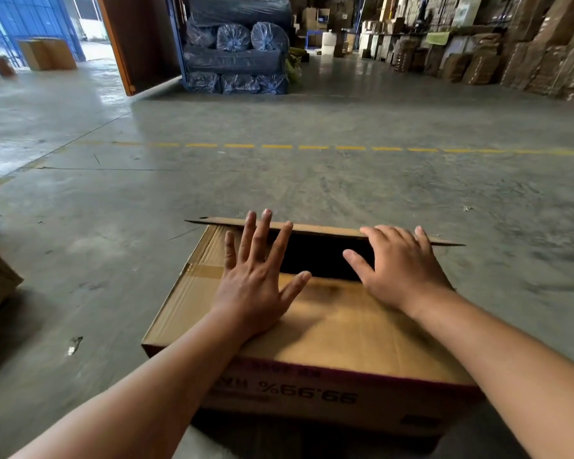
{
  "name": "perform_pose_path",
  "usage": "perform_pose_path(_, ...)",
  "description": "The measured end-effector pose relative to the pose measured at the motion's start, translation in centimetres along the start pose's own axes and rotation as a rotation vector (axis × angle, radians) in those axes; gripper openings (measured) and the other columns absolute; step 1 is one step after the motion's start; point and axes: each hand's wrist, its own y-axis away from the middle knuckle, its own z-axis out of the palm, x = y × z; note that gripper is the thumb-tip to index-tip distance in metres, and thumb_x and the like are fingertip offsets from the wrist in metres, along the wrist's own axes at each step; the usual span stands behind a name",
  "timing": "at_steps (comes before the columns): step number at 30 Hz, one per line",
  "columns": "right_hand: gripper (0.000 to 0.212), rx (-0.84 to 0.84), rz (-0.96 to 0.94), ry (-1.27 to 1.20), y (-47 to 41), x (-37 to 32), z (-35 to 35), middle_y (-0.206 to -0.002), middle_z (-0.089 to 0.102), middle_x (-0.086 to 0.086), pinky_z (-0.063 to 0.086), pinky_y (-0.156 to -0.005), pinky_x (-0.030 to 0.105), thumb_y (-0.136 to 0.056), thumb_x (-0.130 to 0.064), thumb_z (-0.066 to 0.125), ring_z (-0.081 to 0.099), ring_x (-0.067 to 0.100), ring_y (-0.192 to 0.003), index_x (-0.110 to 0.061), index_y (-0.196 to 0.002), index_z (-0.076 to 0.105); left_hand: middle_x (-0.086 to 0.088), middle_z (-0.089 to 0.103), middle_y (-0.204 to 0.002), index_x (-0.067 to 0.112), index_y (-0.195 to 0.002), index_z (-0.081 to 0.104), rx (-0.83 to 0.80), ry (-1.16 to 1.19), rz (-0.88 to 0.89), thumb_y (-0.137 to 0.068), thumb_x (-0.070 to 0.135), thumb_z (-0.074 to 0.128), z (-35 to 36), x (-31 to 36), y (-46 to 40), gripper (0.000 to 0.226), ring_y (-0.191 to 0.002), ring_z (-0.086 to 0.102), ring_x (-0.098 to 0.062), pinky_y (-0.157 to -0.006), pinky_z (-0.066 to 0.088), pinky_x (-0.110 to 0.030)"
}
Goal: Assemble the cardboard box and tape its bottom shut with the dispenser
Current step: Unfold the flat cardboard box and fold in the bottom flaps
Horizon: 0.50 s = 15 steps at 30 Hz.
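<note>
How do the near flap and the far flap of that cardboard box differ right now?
The near brown cardboard flap lies flat, pressed by the left hand; the far brown cardboard flap sticks outward, unfolded, with the right hand reaching its edge. A dark gap separates them. Both are plain cardboard, untaped.

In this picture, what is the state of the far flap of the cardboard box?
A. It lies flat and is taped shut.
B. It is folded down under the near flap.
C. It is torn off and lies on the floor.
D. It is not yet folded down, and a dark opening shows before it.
D: the far flap sticks out above a dark opening in the cardboard box, while the left hand and the right hand press on the flaps.
</note>
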Motion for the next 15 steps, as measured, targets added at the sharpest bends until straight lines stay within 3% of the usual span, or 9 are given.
perform_pose_path(2,0.076,-0.073,-0.001,-0.004,1.3,-0.1,1.1,-0.148,0.043,0.001,0.013,-0.116,0.049,-0.084,-0.071,0.021,0.034,0.021,-0.138,-0.026,-0.143,0.04,0.002,-0.021,-0.164,0.033,-0.157,-0.007,-0.099,-0.002,-0.02,-0.09,0.075,0.017,0.1,-0.1,-0.2,0.083,-0.147,-0.029,-0.015,-0.119,-0.013,-0.047)
perform_pose_path(5,0.08,-0.24,-0.006,-0.043,2.8,-0.1,2.5,-0.161,0.018,0.002,0.007,-0.119,0.044,-0.087,-0.073,0.019,0.012,0.018,-0.147,-0.028,-0.152,0.02,0.005,-0.001,-0.166,0.034,-0.158,0.005,-0.331,0.031,-0.049,-0.089,0.076,0.011,0.3,-0.2,-0.8,0.08,-0.151,-0.011,-0.011,-0.122,-0.004,-0.042)
perform_pose_path(7,0.081,-0.334,-0.005,-0.064,3.3,0.0,2.8,-0.162,0.004,0.0,0.004,-0.119,0.042,-0.087,-0.074,0.016,0.0,0.016,-0.148,-0.03,-0.154,0.008,0.006,0.001,-0.166,0.034,-0.157,0.008,-0.454,0.017,-0.048,-0.089,0.077,0.01,0.4,-0.3,-1.1,0.081,-0.151,-0.005,-0.011,-0.123,0.001,-0.042)
perform_pose_path(11,0.083,-0.447,-0.04,-0.057,3.3,1.3,2.6,-0.16,-0.012,-0.007,-0.003,-0.119,0.041,-0.083,-0.079,0.009,-0.012,0.011,-0.146,-0.036,-0.152,-0.006,0.008,-0.012,-0.164,0.038,-0.156,-0.004,-0.56,-0.038,-0.024,-0.087,0.08,0.009,0.4,-0.8,-1.5,0.082,-0.15,-0.013,-0.012,-0.122,-0.001,-0.043)
perform_pose_path(15,0.088,-0.482,0.031,0.001,3.5,4.8,2.1,-0.16,-0.017,-0.006,-0.003,-0.119,0.042,-0.078,-0.083,0.001,-0.014,0.013,-0.146,-0.036,-0.151,-0.011,0.008,-0.016,-0.163,0.038,-0.155,-0.007,-0.584,-0.042,-0.015,-0.086,0.08,0.008,0.3,-0.8,-1.6,0.082,-0.149,-0.016,-0.012,-0.122,-0.003,-0.044)
